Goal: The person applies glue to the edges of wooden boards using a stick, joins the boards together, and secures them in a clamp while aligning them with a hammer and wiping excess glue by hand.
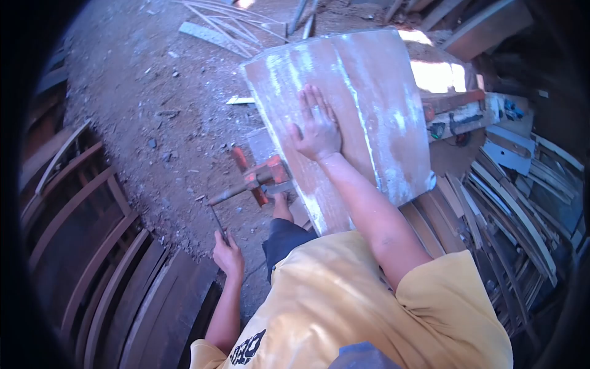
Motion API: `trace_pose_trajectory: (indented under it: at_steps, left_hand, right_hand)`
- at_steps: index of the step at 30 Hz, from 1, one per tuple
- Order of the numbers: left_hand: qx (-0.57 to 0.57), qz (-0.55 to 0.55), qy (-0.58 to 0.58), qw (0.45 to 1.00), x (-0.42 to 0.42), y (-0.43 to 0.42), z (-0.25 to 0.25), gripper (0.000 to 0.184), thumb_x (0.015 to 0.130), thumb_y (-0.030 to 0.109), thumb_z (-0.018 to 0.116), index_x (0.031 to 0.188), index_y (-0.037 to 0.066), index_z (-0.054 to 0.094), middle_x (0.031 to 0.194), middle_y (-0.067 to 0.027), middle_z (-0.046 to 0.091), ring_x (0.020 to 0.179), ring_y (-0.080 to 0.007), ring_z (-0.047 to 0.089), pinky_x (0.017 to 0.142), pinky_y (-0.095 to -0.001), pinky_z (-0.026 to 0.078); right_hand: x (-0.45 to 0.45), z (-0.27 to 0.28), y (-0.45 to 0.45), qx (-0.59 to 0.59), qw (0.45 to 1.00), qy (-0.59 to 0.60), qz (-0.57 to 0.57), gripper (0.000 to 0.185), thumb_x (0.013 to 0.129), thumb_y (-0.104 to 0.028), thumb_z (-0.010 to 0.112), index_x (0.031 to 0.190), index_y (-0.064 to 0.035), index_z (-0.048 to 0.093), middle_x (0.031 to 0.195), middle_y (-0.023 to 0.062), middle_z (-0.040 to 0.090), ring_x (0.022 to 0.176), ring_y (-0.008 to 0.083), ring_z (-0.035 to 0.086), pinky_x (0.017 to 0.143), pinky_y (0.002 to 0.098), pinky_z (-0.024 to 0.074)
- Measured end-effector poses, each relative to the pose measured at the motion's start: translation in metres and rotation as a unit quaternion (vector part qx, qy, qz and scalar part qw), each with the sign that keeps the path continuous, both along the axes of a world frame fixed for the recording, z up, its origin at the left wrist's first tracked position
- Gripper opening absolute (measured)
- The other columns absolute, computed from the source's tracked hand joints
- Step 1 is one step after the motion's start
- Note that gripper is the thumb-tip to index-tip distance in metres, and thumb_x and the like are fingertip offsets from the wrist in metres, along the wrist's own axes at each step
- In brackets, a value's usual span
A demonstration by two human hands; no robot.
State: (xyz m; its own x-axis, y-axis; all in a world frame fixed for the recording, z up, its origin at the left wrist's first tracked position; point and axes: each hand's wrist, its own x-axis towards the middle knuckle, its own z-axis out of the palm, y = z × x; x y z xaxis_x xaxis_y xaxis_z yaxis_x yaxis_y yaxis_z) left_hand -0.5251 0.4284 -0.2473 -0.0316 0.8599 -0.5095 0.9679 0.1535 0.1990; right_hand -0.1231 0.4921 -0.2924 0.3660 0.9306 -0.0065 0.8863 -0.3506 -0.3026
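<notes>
A large wooden panel [393, 135] with whitish smears and a pale seam lies tilted in front of my body. My right hand [318, 129] rests flat on its face, palm down and fingers spread. At the panel's left edge is a red clamp [255, 177] with a brown bar pointing left. Its thin metal rod [216, 216] runs down from the bar's end, and my left hand [228, 251] is closed around the rod's lower end.
Curved wooden frames [92, 212] and dark boards stand at the left. Stacked wood strips [510, 215] fill the right. A red-edged bench [458, 111] is beyond the panel's right side. Thin sticks [230, 24] lie on the dirt floor [135, 104], which is strewn with chips.
</notes>
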Motion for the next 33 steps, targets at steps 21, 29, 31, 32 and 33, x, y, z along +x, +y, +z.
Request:
trace_pose_trajectory:
  at_steps: [21,29,31,32,33]
  left_hand:
    - [-0.037,0.318,0.014,0.947,0.019,0.015,-0.012,0.086,0.11,0.063,0.026,0.082,-0.001,0.076,0.062,-0.013,0.06,0.066,-0.0301,0.058,0.073,-0.0468,0.046]
    - [0.1,0.238,-0.139,0.956,-0.048,-0.036,-0.194,0.057,0.107,0.039,0.036,0.081,0.001,0.069,0.069,-0.0097,0.063,0.068,-0.0224,0.058,0.068,-0.0409,0.045]
    - [0.078,0.443,-0.43,0.782,-0.056,-0.019,-0.244,0.045,0.103,0.038,0.044,0.087,0.003,0.067,0.077,-0.0049,0.065,0.065,-0.0149,0.054,0.064,-0.0338,0.045]
    - [0.114,0.495,-0.465,0.725,-0.032,-0.005,-0.249,0.043,0.102,0.039,0.046,0.091,0.004,0.068,0.079,-0.0036,0.064,0.066,-0.0139,0.054,0.066,-0.033,0.045]
    - [0.154,0.539,-0.497,0.662,-0.009,0.009,-0.255,0.041,0.101,0.039,0.048,0.094,0.005,0.069,0.08,-0.0024,0.063,0.067,-0.0128,0.053,0.068,-0.0321,0.046]
  right_hand:
    - [0.347,-0.039,-0.061,-0.17,0.944,0.073,-0.275,0.101,0.101,-0.077,0.017,0.127,0.0058,0.069,0.127,0.0341,0.066,0.126,0.0487,0.059,0.108,0.0523,0.043]
    - [0.346,-0.038,-0.056,-0.185,0.927,0.057,-0.321,0.098,0.102,-0.076,0.021,0.123,0.006,0.071,0.124,0.0337,0.068,0.123,0.0496,0.061,0.107,0.0521,0.043]
    - [0.34,-0.037,-0.053,-0.168,0.928,0.061,-0.327,0.097,0.102,-0.075,0.022,0.123,0.006,0.071,0.124,0.0338,0.068,0.122,0.0499,0.061,0.107,0.0523,0.0432]
    - [0.338,-0.037,-0.056,-0.168,0.932,0.052,-0.317,0.095,0.103,-0.074,0.022,0.122,0.0058,0.071,0.123,0.0341,0.068,0.122,0.0502,0.061,0.106,0.0524,0.0434]
    - [0.341,-0.035,-0.055,-0.167,0.937,0.038,-0.306,0.094,0.104,-0.072,0.022,0.122,0.0057,0.071,0.122,0.0343,0.068,0.121,0.0506,0.061,0.106,0.0526,0.0436]
